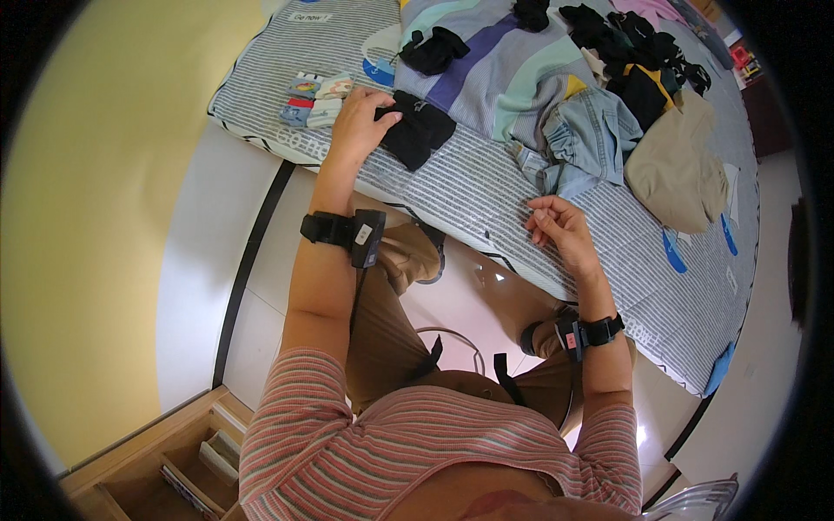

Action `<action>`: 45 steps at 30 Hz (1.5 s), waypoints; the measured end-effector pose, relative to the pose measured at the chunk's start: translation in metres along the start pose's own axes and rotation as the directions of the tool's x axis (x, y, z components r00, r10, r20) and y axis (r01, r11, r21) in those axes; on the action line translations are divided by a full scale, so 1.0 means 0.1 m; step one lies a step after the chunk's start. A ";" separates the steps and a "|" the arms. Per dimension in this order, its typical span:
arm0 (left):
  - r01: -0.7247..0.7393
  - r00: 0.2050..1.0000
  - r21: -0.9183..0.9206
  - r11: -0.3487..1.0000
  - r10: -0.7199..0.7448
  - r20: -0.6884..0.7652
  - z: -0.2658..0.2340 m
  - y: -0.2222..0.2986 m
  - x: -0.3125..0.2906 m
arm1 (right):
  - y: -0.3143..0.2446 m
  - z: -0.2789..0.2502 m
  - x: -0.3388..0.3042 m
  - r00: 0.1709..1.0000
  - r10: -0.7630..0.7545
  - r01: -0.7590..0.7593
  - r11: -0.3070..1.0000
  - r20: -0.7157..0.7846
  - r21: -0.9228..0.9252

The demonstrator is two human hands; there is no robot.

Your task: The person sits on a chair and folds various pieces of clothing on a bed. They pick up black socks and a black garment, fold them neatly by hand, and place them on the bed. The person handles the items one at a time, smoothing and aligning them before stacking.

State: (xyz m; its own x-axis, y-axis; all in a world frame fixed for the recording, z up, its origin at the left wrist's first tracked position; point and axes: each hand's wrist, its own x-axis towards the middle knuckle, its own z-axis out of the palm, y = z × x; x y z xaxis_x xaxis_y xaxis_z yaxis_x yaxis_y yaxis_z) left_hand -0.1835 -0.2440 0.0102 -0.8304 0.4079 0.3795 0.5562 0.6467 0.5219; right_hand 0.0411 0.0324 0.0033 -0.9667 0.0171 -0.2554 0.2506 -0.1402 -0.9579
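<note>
A: Where was the black cloth?
B: Touching left hand, on its right; couldn't tell if gripped.
A: Right hand?
B: Empty, fingers loosely curled. Striped mattress ran under both.
A: Room?
B: Yellow wall stood leftward, pale floor below.

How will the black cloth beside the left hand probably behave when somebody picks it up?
The black cloth will probably bend and may unfold, as it looks like soft, folded fabric. It is likely light, being a small, flat bundle. Rolling seems unlikely, since it lies flat.
</note>
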 end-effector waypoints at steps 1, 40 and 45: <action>0.014 0.999 -0.006 1.000 -0.014 0.040 -0.01 0.00 0.00 | 0.00 0.00 0.00 1.000 -0.001 0.001 1.000 0.000 0.001; -0.303 0.768 -0.282 0.910 0.408 0.494 0.74 1.78 -0.30 | -0.19 -0.52 -0.44 0.849 -0.352 0.153 0.877 -0.393 -0.456; -0.222 0.708 -0.392 0.893 0.424 0.565 0.68 1.70 -0.25 | -0.33 -0.53 -0.60 0.827 -0.375 0.235 0.908 -0.419 -0.348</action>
State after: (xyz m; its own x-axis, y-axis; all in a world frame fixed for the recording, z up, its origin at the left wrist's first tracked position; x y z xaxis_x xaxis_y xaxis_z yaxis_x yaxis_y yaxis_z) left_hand -0.0704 -0.0998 0.0374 -0.3704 0.9271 0.0580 0.6938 0.2346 0.6809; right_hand 0.0940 0.0879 0.0432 -0.8714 0.4818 0.0930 0.0180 0.2208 -0.9751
